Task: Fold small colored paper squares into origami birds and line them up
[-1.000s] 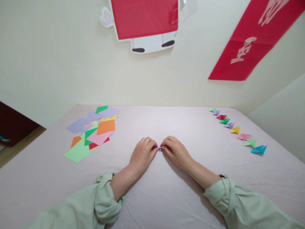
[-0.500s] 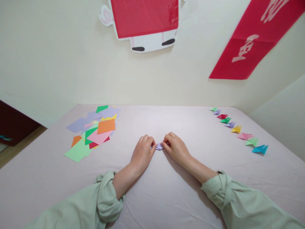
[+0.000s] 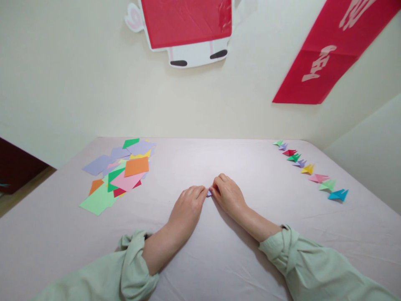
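Between my two hands, low over the middle of the table, is a small folded piece of purple paper [image 3: 209, 193], mostly covered by my fingers. My left hand [image 3: 189, 207] has its fingers pressed together on the paper's left side. From the right, my right hand [image 3: 228, 193] pinches the other side between thumb and curled fingers. Only a sliver of the paper shows between the fingertips, so its exact shape is hidden.
Loose coloured paper sheets [image 3: 137, 167] lie overlapped on the table's left side. Along the right runs a slanting row of several folded paper figures, with a blue one [image 3: 338, 195] nearest. A pale cloth [image 3: 194, 163] covers the table, which meets a wall [image 3: 194, 104] at the back.
My left hand's fingers have straightened and drawn closer to the right hand, covering more of the purple paper. The right hand keeps its pinch. The whole view has shifted slightly.
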Motion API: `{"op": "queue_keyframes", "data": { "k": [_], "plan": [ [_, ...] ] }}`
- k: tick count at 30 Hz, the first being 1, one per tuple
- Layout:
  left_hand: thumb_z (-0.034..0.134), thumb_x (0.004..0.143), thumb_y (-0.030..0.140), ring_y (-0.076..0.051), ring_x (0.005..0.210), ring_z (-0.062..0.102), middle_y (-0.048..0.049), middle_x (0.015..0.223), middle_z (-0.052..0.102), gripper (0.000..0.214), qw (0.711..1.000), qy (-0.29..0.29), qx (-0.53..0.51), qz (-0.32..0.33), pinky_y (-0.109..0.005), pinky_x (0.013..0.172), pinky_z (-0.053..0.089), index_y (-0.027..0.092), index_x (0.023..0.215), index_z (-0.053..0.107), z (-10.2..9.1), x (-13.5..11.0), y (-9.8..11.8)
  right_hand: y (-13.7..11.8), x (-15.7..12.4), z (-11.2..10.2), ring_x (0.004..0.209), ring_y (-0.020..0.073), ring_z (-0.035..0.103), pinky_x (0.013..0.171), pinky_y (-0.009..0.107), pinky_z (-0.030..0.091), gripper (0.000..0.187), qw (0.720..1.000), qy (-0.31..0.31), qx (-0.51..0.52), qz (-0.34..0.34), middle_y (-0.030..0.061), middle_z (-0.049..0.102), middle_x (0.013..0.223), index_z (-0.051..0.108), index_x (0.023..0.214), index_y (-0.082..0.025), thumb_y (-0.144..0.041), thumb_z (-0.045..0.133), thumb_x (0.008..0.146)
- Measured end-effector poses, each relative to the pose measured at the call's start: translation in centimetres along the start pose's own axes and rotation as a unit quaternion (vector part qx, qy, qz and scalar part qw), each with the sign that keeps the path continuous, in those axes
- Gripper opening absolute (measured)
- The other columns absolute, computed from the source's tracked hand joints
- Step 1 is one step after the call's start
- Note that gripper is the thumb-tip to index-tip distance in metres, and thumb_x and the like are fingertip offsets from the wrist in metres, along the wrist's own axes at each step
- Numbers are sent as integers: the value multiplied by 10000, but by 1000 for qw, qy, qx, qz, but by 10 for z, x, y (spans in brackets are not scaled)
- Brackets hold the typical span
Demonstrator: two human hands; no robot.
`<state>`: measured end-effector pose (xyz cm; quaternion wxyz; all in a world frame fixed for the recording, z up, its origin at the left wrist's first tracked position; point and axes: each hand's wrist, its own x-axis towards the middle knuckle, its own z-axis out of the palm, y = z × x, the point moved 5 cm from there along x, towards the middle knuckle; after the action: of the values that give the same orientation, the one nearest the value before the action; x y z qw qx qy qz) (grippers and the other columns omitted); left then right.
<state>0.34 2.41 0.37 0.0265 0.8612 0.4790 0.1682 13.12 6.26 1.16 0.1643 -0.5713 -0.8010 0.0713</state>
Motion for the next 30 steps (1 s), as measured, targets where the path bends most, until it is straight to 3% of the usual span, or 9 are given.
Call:
{"op": "queue_keyframes", "data": {
  "k": [6,10,16,22,30],
  "plan": [
    [463,952,226,-266,1278,488,-77,1407,550,425,997,-36,67,-15,-441,1047,392,154,1370,488,5,-9,2,-1,-6,-3,850,194,556,757,297,434,99,1000,18,5,-22,69,616,923,608,882,-168,-107,534,906],
    [444,961,339,-256,1339,442,-52,1470,484,474,996,-46,68,-29,-439,1097,344,186,1408,459,6,-11,4,-12,-24,-3,992,221,569,869,348,440,206,995,25,-18,-92,85,655,1096,644,1063,-169,-101,518,916],
    [363,965,510,-253,1400,361,-47,1538,374,615,995,-67,72,-30,-460,1135,289,166,1475,354,11,-18,2,-15,-48,4,1315,244,443,1091,443,333,469,993,-36,-40,-106,95,505,1441,468,1398,-136,-276,504,953],
    [323,959,564,-249,1409,339,-42,1555,347,658,993,-76,86,-25,-466,1139,273,182,1495,313,9,-26,-6,-6,-56,3,1386,245,371,1122,475,289,543,990,-65,-85,-91,84,398,1518,397,1458,-145,-401,427,980],
    [413,947,505,-279,1373,394,-90,1516,413,601,994,-55,87,-36,-491,1117,307,171,1447,404,0,-30,-7,-2,-57,-4,1318,284,460,1076,504,328,456,990,-42,-110,-76,126,484,1454,503,1379,-151,-318,495,955]
  ]
}}
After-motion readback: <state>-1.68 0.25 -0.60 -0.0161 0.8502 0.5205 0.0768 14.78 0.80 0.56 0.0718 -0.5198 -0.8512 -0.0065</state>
